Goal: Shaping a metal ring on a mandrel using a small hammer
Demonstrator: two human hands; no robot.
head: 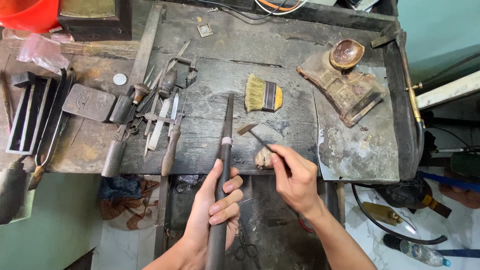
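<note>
We hold a long dark tapered rod (225,165) in our left hand (212,212), fingers wrapped tight round its lower shaft so that the tip points away from us over the worn wooden workbench (210,75). A pale band circles the rod partway up. That full-fisted hold looks meant to keep the rod steady.

Just right of the rod, our right hand (296,180) pinches the thin handle of a small hammer (252,132), thumb and fingertips closed on its near end, the little head raised above the bench beside the rod's pale band. Such a light pinch suits gentle tapping, we judge. A small pale peg (263,159) juts from the bench edge between rod and right hand.

Beyond the rod's tip lies a short bristle brush (263,95). Left of the rod, files and handled tools (160,107) lie in a loose fan within easy reach, with a flat metal block (91,102) farther left. Well right of the rod sits a scorched block carrying a small crucible (346,54), kept away from the tools.
</note>
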